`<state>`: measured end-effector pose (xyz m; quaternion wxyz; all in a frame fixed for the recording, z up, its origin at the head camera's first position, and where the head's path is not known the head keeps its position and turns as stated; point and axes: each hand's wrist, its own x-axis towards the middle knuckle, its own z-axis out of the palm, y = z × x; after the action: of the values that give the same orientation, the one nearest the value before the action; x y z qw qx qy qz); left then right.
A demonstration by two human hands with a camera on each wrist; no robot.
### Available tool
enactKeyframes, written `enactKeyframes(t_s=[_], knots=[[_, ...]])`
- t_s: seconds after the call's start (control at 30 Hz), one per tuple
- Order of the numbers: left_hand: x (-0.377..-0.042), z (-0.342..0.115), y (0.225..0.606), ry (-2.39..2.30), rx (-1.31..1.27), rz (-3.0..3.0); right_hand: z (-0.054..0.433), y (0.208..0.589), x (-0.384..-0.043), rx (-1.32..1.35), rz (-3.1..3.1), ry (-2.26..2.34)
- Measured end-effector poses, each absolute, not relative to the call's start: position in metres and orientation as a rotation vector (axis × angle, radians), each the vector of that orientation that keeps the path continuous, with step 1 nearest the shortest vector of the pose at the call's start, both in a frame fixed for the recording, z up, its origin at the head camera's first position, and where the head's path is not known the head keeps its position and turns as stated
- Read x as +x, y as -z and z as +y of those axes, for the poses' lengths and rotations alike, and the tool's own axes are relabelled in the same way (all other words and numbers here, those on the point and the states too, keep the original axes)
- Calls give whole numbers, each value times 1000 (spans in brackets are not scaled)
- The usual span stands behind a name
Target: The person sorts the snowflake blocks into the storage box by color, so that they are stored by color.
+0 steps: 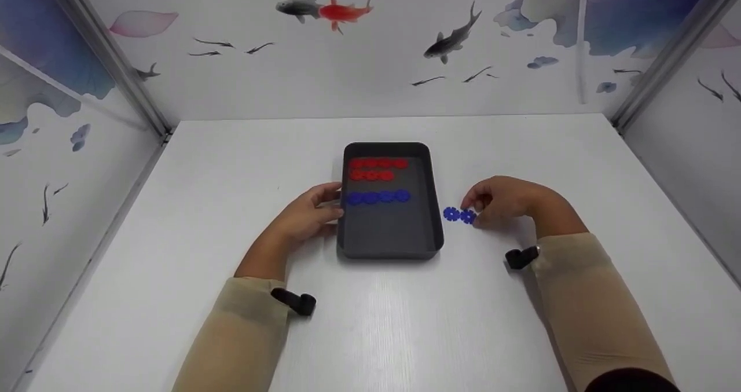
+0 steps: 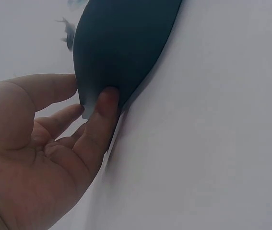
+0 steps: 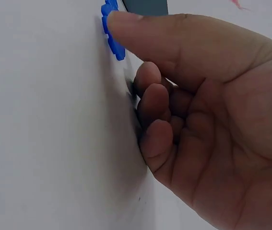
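Observation:
A dark grey tray (image 1: 386, 230) lies on the table with flat plastic discs in rows. Two rows of red discs (image 1: 371, 175) are at its far end, and a row of blue discs (image 1: 378, 197) lies below them. My left hand (image 1: 304, 213) holds the tray's left side, with fingertips at its rim and outer wall in the left wrist view. To the right of the tray, my right hand (image 1: 503, 200) pinches a blue notched disc (image 1: 468, 216). A second blue notched disc (image 1: 451, 213) lies right beside it. The right wrist view shows the thumb (image 3: 145, 31) against blue plastic.
White table (image 1: 370, 322) surrounds the tray. Behind it stands a white panel (image 1: 370, 85) painted with fish, and similar panels rise at both sides. A black camera mount (image 1: 295, 301) sits on the left wrist, another mount (image 1: 521, 257) on the right.

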<state>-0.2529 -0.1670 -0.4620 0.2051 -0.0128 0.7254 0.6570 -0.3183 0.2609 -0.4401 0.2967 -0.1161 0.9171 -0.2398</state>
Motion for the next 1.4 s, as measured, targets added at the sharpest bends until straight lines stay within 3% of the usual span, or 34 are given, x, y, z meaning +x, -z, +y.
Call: enactKeyframes(t_s=[0.7,1.07,1.4], knots=[[-255,-167,459,-1801,-43,2070,263,435,-322,-290,2484,648],[-255,-168,459,-1803,-26,2048,264,428,-323,-301,2385,860],[-253,-167,462,-1799,-41,2044,227,416,-312,-358,2180,1250]])
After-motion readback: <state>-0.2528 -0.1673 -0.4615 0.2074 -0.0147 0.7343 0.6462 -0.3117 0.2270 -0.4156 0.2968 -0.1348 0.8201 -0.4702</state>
